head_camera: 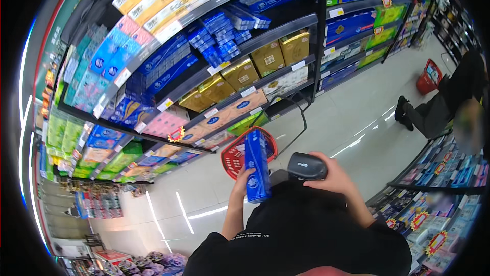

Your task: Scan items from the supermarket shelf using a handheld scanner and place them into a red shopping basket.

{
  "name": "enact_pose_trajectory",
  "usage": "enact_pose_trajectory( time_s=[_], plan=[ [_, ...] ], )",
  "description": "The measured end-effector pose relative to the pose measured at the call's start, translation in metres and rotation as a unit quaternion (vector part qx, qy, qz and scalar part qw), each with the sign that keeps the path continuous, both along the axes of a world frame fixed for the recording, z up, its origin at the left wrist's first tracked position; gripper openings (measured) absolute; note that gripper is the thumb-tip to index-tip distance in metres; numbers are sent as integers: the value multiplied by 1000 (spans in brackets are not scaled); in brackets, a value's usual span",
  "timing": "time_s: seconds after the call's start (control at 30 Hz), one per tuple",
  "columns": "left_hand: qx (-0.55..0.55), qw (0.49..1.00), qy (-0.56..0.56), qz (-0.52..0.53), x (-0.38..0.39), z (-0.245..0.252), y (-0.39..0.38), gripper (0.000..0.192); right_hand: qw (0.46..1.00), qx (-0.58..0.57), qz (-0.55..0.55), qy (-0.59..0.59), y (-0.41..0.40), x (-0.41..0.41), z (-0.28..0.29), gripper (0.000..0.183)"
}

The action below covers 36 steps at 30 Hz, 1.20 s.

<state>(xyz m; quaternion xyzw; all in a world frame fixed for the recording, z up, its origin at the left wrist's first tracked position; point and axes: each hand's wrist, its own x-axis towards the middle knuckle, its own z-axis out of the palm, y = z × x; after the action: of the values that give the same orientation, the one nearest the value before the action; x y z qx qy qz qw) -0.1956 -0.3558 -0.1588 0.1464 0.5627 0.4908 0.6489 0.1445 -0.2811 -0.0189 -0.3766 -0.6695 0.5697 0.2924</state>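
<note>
My left hand grips a long blue pack of tissues, its fingers along the left side near the lower end. The pack is tilted only slightly, and its far end overlaps the view of a red plastic shopping basket below. In my right hand is a dark handheld barcode scanner, held by its right end with its rounded top facing up. A gap separates the scanner from the pack. Goods inside the basket are mostly hidden by the pack.
Shelves on the left carry blue tissue packs, gold boxes and other paper goods. A black wire frame stands by the basket. To the right, a person is beside another red basket. Shelving lines the lower right.
</note>
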Motion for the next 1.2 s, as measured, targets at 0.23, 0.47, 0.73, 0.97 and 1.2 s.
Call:
enact_pose_trajectory(
  time_s=[0.23,0.47,0.73,0.97,1.2],
  plan=[
    [236,764,581,-151,38,69,108,75,995,-28,-92,11,21,66,-14,77],
    [312,600,719,-158,62,205,257,60,984,-38,-176,11,78,93,-13,73],
    [420,532,728,-97,77,263,446,48,978,27,-192,-74,165,95,0,74],
    [400,425,806,-96,91,239,591,56,976,14,-191,-101,225,76,-1,78],
    [365,477,792,-108,94,180,690,43,993,-34,-108,-43,283,84,-13,76]
  ],
)
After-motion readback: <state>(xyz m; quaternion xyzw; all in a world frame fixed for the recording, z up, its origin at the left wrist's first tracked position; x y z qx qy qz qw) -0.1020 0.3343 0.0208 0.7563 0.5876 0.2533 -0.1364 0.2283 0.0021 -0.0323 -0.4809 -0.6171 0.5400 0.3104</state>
